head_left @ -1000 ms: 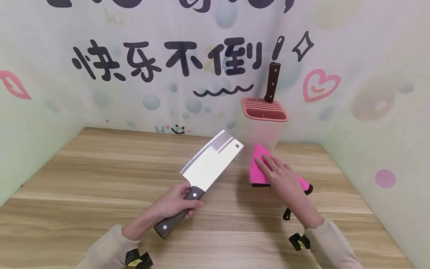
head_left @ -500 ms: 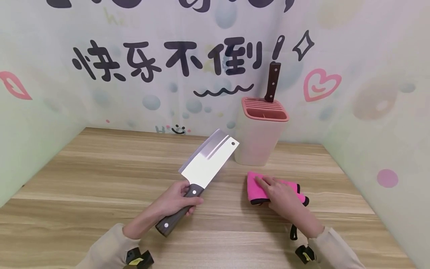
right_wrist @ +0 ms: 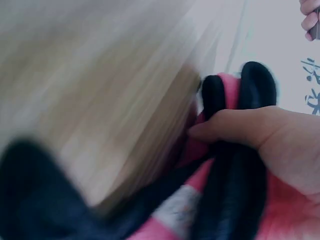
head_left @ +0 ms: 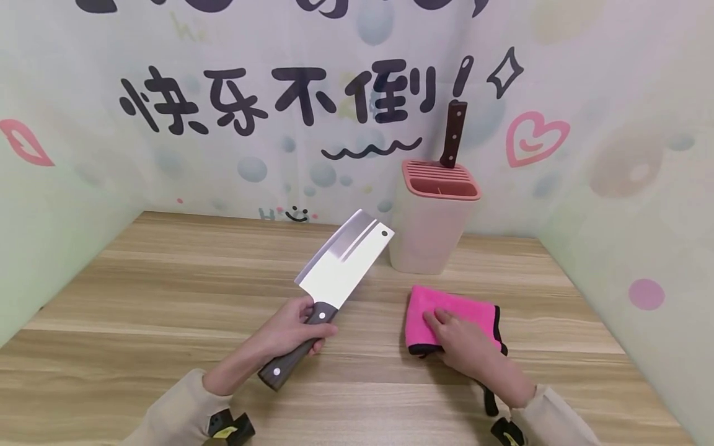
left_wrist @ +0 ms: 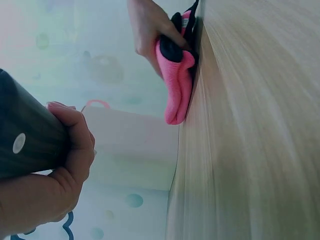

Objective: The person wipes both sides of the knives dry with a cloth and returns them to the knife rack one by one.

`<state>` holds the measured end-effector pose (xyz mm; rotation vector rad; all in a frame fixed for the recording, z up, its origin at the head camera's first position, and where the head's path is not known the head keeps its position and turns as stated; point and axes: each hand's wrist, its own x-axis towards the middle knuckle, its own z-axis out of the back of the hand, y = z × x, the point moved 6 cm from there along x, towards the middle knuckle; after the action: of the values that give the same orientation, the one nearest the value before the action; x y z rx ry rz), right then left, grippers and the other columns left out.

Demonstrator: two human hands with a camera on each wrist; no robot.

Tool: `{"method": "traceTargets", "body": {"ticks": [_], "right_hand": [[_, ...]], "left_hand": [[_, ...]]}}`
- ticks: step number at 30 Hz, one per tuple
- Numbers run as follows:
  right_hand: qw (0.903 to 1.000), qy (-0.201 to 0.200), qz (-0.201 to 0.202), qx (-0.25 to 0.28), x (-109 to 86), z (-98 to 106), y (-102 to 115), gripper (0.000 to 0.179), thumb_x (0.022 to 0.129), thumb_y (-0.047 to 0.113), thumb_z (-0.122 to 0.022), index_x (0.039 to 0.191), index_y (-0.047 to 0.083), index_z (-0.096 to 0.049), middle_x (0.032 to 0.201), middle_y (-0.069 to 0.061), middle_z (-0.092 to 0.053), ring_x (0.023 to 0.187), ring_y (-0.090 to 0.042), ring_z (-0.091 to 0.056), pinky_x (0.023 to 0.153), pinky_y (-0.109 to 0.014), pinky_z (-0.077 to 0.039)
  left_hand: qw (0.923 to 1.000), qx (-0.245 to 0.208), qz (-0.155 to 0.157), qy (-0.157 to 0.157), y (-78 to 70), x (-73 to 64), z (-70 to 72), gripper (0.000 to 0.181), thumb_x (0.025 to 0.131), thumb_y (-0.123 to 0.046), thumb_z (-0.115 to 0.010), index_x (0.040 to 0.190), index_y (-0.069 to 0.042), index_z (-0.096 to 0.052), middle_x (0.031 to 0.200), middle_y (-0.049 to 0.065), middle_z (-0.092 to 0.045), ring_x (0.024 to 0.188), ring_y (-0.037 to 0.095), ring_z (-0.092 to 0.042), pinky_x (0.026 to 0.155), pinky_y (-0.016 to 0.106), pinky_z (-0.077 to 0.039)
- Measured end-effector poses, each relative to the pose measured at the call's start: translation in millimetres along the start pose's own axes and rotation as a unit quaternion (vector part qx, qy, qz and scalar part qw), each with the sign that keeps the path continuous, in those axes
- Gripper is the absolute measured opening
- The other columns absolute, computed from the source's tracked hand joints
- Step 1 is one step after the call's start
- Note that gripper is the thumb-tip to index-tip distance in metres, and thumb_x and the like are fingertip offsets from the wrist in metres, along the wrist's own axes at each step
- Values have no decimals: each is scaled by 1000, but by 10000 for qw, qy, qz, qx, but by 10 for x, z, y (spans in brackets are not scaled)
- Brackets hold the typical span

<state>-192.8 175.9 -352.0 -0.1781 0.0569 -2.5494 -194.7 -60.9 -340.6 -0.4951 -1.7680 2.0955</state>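
Note:
My left hand (head_left: 290, 331) grips a cleaver (head_left: 341, 263) by its dark riveted handle (left_wrist: 35, 130). The broad blade points up and away, tilted right, with a small hole near its far corner. Over on the right, my right hand (head_left: 467, 345) holds a folded pink cloth (head_left: 468, 308) with black edging, fingers on top. In the right wrist view the thumb (right_wrist: 235, 125) presses between the cloth's black-edged folds, beside a pale label (right_wrist: 176, 209). Low against the tabletop, the cloth (left_wrist: 176, 92) shows edge-on in the left wrist view.
A pale knife block (head_left: 426, 238) with a pink slotted top stands at the back right, against the printed wall sheet (head_left: 251, 179). One dark-handled knife (head_left: 454, 133) stands upright in its slots. The wood-grain table (head_left: 167, 297) is bordered by walls at the back and both sides.
My right hand has brought the cloth down from in front of the knife block, toward me, and it now lies flatter. The cleaver has shifted slightly left, still in my left hand.

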Motion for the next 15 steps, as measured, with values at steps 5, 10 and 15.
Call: {"method": "traceTargets", "body": {"ticks": [5, 10, 15], "right_hand": [[9951, 930, -294, 164, -32, -47, 58, 64, 71, 16, -73, 122, -9, -44, 123, -32, -43, 112, -45, -43, 71, -56, -47], [9905, 1182, -332, 626, -13, 47, 119, 67, 76, 34, -68, 122, -9, -45, 123, -30, -44, 111, -43, -44, 81, -55, -44], [9941, -509, 739, 617, 113, 376, 297, 43, 77, 27, -68, 102, -5, -58, 90, -12, -61, 67, -16, -56, 60, -28, -51]], "left_hand": [[10000, -78, 11, -17, -22, 14, -10, 24, 81, -7, -62, 86, 5, -40, 55, 3, -51, 45, 9, -48, 44, 19, -43], [10000, -58, 31, -19, -51, 26, -24, 26, 81, -8, -62, 86, 4, -40, 56, 4, -51, 46, 10, -48, 44, 20, -44], [10000, 67, 32, -54, -100, 52, -52, 26, 82, -9, -62, 86, 4, -40, 56, 4, -51, 47, 12, -48, 44, 21, -44]]}}
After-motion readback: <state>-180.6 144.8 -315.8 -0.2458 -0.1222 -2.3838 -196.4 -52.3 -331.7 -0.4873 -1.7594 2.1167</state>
